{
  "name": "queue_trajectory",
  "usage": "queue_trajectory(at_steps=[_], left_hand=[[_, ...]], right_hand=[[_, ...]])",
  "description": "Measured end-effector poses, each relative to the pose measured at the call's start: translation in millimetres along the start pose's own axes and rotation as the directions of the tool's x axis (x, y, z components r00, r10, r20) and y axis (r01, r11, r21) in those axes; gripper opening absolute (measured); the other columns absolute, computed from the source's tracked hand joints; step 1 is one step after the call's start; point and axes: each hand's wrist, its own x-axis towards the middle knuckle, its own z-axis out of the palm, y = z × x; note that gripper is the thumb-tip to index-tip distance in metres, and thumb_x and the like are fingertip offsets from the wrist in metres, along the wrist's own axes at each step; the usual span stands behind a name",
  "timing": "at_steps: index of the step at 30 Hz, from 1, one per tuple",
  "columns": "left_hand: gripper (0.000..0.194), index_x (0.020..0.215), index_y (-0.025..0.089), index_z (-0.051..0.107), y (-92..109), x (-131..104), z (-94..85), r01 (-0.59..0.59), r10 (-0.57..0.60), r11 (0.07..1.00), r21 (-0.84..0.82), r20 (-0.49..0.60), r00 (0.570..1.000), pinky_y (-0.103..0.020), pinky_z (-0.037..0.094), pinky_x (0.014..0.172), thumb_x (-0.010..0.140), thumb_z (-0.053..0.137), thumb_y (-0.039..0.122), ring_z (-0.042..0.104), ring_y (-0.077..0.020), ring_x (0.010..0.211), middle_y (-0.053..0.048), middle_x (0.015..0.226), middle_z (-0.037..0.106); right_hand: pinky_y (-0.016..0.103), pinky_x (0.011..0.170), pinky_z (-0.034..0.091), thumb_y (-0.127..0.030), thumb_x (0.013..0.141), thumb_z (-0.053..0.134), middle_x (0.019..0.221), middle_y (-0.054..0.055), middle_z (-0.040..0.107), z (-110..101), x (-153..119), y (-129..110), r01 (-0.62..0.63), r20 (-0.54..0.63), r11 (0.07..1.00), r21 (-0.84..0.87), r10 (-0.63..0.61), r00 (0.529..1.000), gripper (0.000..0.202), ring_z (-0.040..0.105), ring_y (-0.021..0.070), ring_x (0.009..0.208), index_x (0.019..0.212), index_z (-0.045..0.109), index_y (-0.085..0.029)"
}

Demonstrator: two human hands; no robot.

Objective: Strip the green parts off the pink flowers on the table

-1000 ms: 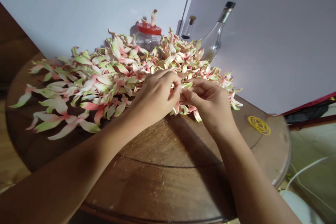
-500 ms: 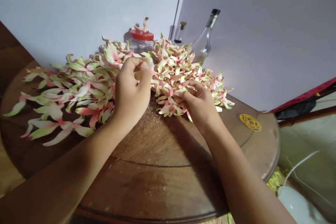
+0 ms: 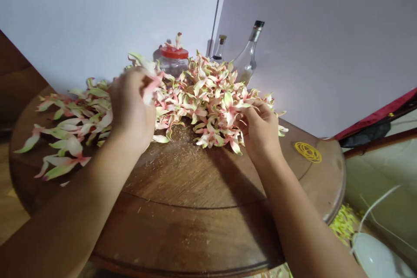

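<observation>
My left hand (image 3: pixel 133 104) is raised over the left part of the pile, its fingers closed around a pale pink-and-white flower (image 3: pixel 152 89). Part of that hand is blurred. On the right, my right hand (image 3: pixel 262 128) has thumb and fingers pinched at the edge of the heap, by a pink flower with green tips (image 3: pixel 230 107); the flower appears to be between the fingertips. A heap of similar flowers (image 3: pixel 208 82) spreads in front of both hands. Larger loose flowers (image 3: pixel 70 147) lie to the left, partly hidden by my left arm.
Everything rests on a round wooden table (image 3: pixel 182 191) strewn with fine crumbs. Behind the heap stand a red-lidded jar (image 3: pixel 174 54) with a flower on top, a small corked bottle (image 3: pixel 219 50) and a tall glass bottle (image 3: pixel 249 54). Yellow rubber bands (image 3: pixel 308 152) lie at right.
My left hand has moved left and blurred, with a flower now plainly in its grip. My right hand has shifted slightly right, and a pink flower now shows at its fingertips.
</observation>
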Motion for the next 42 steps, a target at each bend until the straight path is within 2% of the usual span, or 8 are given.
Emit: queue_trajectory(at_steps=[2, 4, 6, 10, 14, 25, 33, 42], left_hand=[[0.020, 0.082, 0.020, 0.057, 11.8, -7.8, 1.1, 0.064, -0.037, 0.991, -0.117, 0.220, 0.975, -0.037, 0.053, 0.071, 0.096, 0.045, 0.028, 0.065, -0.0175, 0.090, -0.002, 0.094, 0.067], [0.017, 0.084, 0.021, 0.064, 24.9, -20.4, 5.9, 0.066, 0.004, 0.992, -0.111, 0.541, 0.841, -0.036, 0.056, 0.072, 0.095, 0.053, 0.029, 0.067, -0.0177, 0.085, -0.003, 0.094, 0.070], [0.010, 0.096, 0.023, 0.066, 34.6, -32.5, 12.7, -0.085, 0.082, 0.996, -0.028, 0.665, 0.742, -0.035, 0.057, 0.078, 0.094, 0.058, 0.028, 0.068, -0.0184, 0.091, -0.003, 0.101, 0.072], [0.015, 0.107, 0.020, 0.067, 38.9, -44.3, 24.9, -0.430, 0.334, 0.897, 0.104, 0.480, 0.811, -0.036, 0.052, 0.093, 0.093, 0.062, 0.019, 0.065, -0.0197, 0.106, -0.005, 0.109, 0.072], [0.008, 0.095, 0.019, 0.072, 32.0, -43.3, 28.6, -0.586, 0.473, 0.790, 0.183, 0.427, 0.771, -0.036, 0.053, 0.087, 0.087, 0.073, 0.017, 0.066, -0.0207, 0.098, -0.005, 0.099, 0.075], [0.005, 0.084, 0.021, 0.075, 29.7, -41.3, 24.6, -0.437, 0.361, 0.885, 0.160, 0.356, 0.862, -0.032, 0.056, 0.074, 0.084, 0.075, 0.016, 0.071, -0.0174, 0.079, -0.002, 0.086, 0.077], [0.010, 0.085, 0.017, 0.066, 30.0, -41.7, 26.7, -0.533, 0.382, 0.801, 0.271, 0.454, 0.805, -0.037, 0.052, 0.082, 0.091, 0.060, 0.013, 0.066, -0.0196, 0.087, -0.004, 0.090, 0.074], [0.011, 0.097, 0.020, 0.062, 33.8, -40.6, 26.1, -0.364, 0.282, 0.902, 0.234, 0.317, 0.905, -0.040, 0.054, 0.086, 0.091, 0.059, 0.011, 0.063, -0.0214, 0.097, -0.005, 0.099, 0.068]], right_hand=[[0.021, 0.055, 0.053, -0.017, 0.074, 0.069, 0.076, -0.001, 0.065, -4.8, 2.9, -3.3, 0.067, 0.025, 0.996, -0.061, -0.066, 0.998, 0.015, 0.059, 0.0083, 0.060, 0.086, 0.061, -0.021], [0.025, 0.062, 0.057, -0.021, 0.079, 0.070, 0.080, 0.000, 0.067, -6.6, 2.9, -5.0, 0.126, 0.064, 0.984, -0.124, -0.119, 0.991, 0.012, 0.063, 0.0101, 0.065, 0.088, 0.063, -0.021], [0.029, 0.069, 0.060, -0.028, 0.084, 0.069, 0.083, 0.001, 0.070, -5.7, 0.4, -5.2, 0.171, 0.119, 0.966, -0.195, -0.150, 0.982, 0.009, 0.067, 0.0126, 0.070, 0.088, 0.064, -0.021], [0.034, 0.074, 0.062, -0.039, 0.091, 0.066, 0.081, 0.004, 0.073, 0.6, -9.5, -5.5, 0.253, 0.272, 0.903, -0.347, -0.162, 0.949, 0.020, 0.071, 0.0169, 0.074, 0.089, 0.068, -0.020], [0.034, 0.075, 0.063, -0.043, 0.092, 0.067, 0.081, 0.004, 0.075, 8.4, -20.3, -7.1, 0.220, 0.410, 0.930, -0.296, -0.084, 0.908, 0.025, 0.073, 0.0181, 0.075, 0.096, 0.069, -0.019], [0.034, 0.080, 0.065, -0.040, 0.083, 0.079, 0.078, 0.002, 0.075, 16.6, -25.9, -7.0, 0.046, 0.433, 0.991, -0.126, 0.013, 0.901, 0.028, 0.074, 0.0169, 0.075, 0.099, 0.068, -0.020], [0.033, 0.078, 0.064, -0.038, 0.079, 0.082, 0.078, 0.002, 0.075, 17.6, -26.1, -9.6, 0.039, 0.410, 0.980, -0.194, 0.045, 0.911, 0.034, 0.074, 0.0179, 0.076, 0.104, 0.069, -0.019], [0.028, 0.057, 0.057, -0.030, 0.077, 0.081, 0.064, -0.002, 0.069, 14.1, -22.2, -1.2, 0.050, 0.347, 0.957, -0.287, 0.055, 0.936, 0.036, 0.072, 0.0187, 0.063, 0.104, 0.060, -0.020]])
